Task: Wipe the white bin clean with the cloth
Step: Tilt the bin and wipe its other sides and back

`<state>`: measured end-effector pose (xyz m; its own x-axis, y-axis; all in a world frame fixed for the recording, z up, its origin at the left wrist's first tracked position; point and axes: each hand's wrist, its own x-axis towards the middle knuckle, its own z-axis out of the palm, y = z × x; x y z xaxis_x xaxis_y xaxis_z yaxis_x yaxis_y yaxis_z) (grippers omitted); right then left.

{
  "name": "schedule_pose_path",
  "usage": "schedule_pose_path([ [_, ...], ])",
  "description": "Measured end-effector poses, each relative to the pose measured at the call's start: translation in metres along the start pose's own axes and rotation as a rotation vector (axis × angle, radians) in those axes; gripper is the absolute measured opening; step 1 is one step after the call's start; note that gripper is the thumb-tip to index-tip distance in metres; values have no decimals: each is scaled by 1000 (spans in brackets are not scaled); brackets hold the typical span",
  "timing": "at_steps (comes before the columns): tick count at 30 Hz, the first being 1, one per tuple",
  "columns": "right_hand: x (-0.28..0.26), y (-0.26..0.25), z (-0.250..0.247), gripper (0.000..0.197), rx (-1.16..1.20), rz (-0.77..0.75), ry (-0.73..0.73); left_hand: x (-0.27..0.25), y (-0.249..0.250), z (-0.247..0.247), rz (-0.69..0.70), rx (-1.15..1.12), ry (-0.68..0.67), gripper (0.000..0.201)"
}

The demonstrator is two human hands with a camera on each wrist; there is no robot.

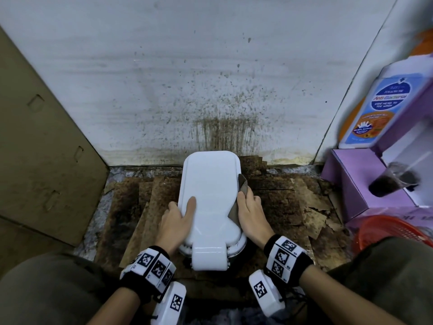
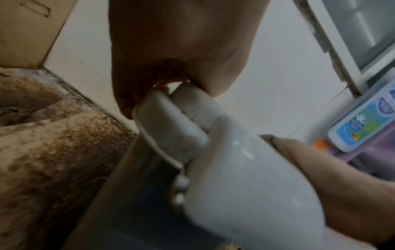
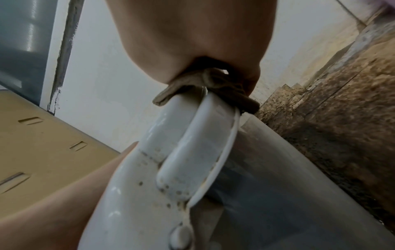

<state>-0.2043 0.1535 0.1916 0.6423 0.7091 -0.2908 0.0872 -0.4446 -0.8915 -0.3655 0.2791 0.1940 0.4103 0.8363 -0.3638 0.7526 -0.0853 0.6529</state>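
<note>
The white bin [image 1: 210, 191] stands on the floor against the wall with its lid down, seen from above. My left hand [image 1: 181, 208] grips the lid's left edge, thumb on top and fingers curled under the rim [image 2: 149, 94]. My right hand [image 1: 248, 202] holds a brown cloth [image 1: 243, 184] against the lid's right edge. In the right wrist view the cloth [image 3: 213, 88] is bunched between the hand and the lid's rim [image 3: 213, 152]. Brown specks dot the bin's white hinge part [image 3: 149, 194].
A stained wall [image 1: 210, 90] rises behind the bin. Stained cardboard pieces [image 1: 293, 200] cover the floor. A cardboard sheet [image 1: 35, 148] leans at left. At right are a purple box [image 1: 351, 188], a wash bottle [image 1: 379, 104], a cup of dark liquid [image 1: 393, 181] and a red basket [image 1: 386, 231].
</note>
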Motion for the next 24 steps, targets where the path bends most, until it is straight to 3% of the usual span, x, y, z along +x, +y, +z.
schedule_pose_path([
  [9, -9, 0, -1, 56, 133, 46, 81, -1, 14, -4, 77, -47, -11, 61],
  [16, -36, 1, 19, 60, 196, 95, 276, 12, 22, -18, 207, -11, -71, 54],
  [24, -41, 1, 40, 68, 209, 124, 284, 30, 8, -22, 302, 88, -79, 53],
])
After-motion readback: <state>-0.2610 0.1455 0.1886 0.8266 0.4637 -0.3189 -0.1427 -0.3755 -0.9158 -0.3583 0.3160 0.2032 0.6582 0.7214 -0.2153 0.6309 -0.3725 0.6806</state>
